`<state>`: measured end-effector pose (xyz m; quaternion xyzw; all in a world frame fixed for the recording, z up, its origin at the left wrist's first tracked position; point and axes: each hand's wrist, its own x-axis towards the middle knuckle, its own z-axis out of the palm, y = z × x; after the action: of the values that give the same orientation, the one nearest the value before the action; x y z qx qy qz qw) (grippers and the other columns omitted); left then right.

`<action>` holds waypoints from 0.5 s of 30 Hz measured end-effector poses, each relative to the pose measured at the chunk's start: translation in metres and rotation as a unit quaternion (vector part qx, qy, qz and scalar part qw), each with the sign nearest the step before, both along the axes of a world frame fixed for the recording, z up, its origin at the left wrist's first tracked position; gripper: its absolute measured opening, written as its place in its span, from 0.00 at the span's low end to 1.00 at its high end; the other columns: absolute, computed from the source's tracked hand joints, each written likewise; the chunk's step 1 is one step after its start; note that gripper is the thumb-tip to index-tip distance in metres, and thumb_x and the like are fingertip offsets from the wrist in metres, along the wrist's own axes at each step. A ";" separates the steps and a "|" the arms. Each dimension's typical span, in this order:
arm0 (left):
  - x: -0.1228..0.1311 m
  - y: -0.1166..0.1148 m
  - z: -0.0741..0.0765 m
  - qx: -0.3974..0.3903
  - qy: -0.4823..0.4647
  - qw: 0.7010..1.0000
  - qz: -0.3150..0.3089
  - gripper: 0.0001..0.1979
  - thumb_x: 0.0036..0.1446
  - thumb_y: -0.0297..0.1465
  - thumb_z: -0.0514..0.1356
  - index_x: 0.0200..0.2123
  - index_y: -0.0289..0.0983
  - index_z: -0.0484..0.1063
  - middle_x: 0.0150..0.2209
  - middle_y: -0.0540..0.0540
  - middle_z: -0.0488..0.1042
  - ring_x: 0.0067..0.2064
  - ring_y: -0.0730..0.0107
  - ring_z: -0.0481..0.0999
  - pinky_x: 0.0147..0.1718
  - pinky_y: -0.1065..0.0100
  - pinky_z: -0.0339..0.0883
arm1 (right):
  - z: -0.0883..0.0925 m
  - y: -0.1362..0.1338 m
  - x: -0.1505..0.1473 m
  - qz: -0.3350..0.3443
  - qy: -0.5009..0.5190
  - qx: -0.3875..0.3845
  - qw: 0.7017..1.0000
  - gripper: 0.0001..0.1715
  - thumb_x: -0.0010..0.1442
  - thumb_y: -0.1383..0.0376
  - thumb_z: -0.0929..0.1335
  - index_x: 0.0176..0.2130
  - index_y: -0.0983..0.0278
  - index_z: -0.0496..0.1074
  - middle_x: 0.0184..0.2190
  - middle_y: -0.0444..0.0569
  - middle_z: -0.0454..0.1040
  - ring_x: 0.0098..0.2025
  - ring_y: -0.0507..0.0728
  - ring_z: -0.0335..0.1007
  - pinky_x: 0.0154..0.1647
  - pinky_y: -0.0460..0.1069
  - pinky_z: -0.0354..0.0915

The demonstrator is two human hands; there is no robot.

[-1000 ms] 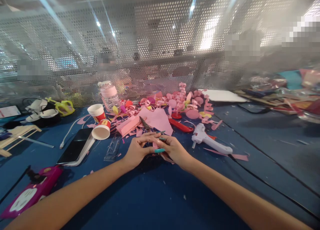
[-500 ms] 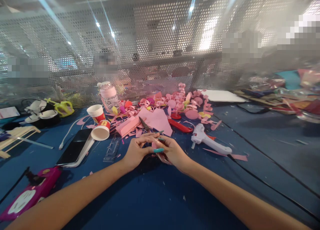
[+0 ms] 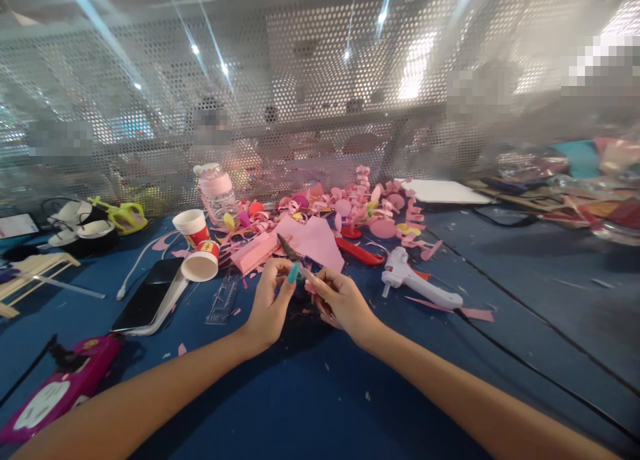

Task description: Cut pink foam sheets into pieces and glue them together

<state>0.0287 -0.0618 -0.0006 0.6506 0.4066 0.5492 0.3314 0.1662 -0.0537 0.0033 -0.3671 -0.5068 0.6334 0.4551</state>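
My left hand (image 3: 271,307) is closed, thumb and forefinger bent together at their teal nails. What they pinch, if anything, I cannot make out. Close beside it, my right hand (image 3: 346,308) has its fingers curled round a small pink paper piece (image 3: 311,286), mostly hidden by the fingertips. Just beyond both hands a pair of scissors (image 3: 289,248) lies on a pink paper sheet (image 3: 317,239). A folded pink strip (image 3: 256,252) rests to the left of the sheet.
Pink paper curls and discs (image 3: 345,207) are heaped behind. A white glue gun (image 3: 420,283) and red cutter (image 3: 361,252) lie right. Left are two paper cups (image 3: 201,261), a clear ruler (image 3: 221,300), a phone (image 3: 150,293), a bottle (image 3: 217,190) and a magenta power strip (image 3: 65,387).
My left fingers have drawn back and lifted slightly, pinching upright instead of lying across the right fingers. The right hand stays nearly in place, and the pink piece shows at its fingertips.
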 end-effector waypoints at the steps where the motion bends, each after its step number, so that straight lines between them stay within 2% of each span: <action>1: 0.000 -0.002 0.000 0.002 0.031 0.999 0.020 0.10 0.60 0.37 0.49 0.34 0.37 0.64 0.32 0.49 0.67 0.34 0.71 0.67 0.35 0.69 0.61 | -0.001 0.000 0.000 -0.003 -0.004 0.009 1.000 0.23 0.46 0.49 0.67 0.23 0.63 0.58 0.07 0.32 0.56 0.07 0.42 0.44 0.07 0.39 0.42; 4: 0.001 -0.006 0.001 -0.013 0.108 0.994 0.018 0.14 0.61 0.37 0.46 0.27 0.37 0.62 0.24 0.52 0.62 0.27 0.73 0.62 0.27 0.71 0.56 | -0.001 -0.001 -0.001 -0.005 -0.024 0.029 0.999 0.22 0.48 0.49 0.67 0.23 0.63 0.57 0.07 0.32 0.56 0.07 0.43 0.46 0.07 0.39 0.43; 7: 0.001 -0.008 0.002 -0.011 0.126 0.992 -0.008 0.14 0.61 0.37 0.46 0.28 0.36 0.63 0.25 0.51 0.64 0.27 0.72 0.63 0.28 0.71 0.56 | -0.001 -0.004 -0.003 -0.007 -0.038 0.039 0.998 0.21 0.49 0.50 0.67 0.23 0.62 0.57 0.08 0.33 0.56 0.08 0.44 0.48 0.07 0.39 0.44; 11: 0.000 -0.008 0.002 -0.004 0.141 0.990 -0.001 0.14 0.61 0.37 0.47 0.27 0.36 0.63 0.25 0.50 0.65 0.27 0.72 0.64 0.27 0.71 0.55 | -0.004 -0.006 -0.004 -0.020 -0.048 0.057 0.997 0.19 0.53 0.51 0.65 0.25 0.62 0.57 0.09 0.33 0.55 0.09 0.44 0.47 0.08 0.40 0.44; 13: -0.001 -0.006 0.002 0.004 0.149 0.989 0.011 0.15 0.60 0.38 0.48 0.25 0.36 0.62 0.23 0.52 0.63 0.26 0.73 0.62 0.26 0.71 0.53 | -0.004 -0.005 0.000 -0.020 -0.064 0.087 0.994 0.18 0.53 0.51 0.65 0.28 0.62 0.57 0.12 0.33 0.57 0.10 0.45 0.49 0.10 0.41 0.47; 15: -0.001 -0.005 0.001 0.002 0.144 0.989 0.017 0.16 0.60 0.39 0.48 0.24 0.36 0.60 0.22 0.53 0.60 0.24 0.74 0.59 0.25 0.72 0.52 | -0.004 -0.004 0.005 -0.026 -0.106 0.156 0.982 0.18 0.52 0.52 0.67 0.33 0.62 0.59 0.17 0.37 0.62 0.15 0.47 0.56 0.14 0.42 0.54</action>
<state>0.0276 -0.0663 0.0004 0.7166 0.4595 0.4564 0.2587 0.1713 -0.0578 -0.0004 -0.3699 -0.6349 0.4920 0.4670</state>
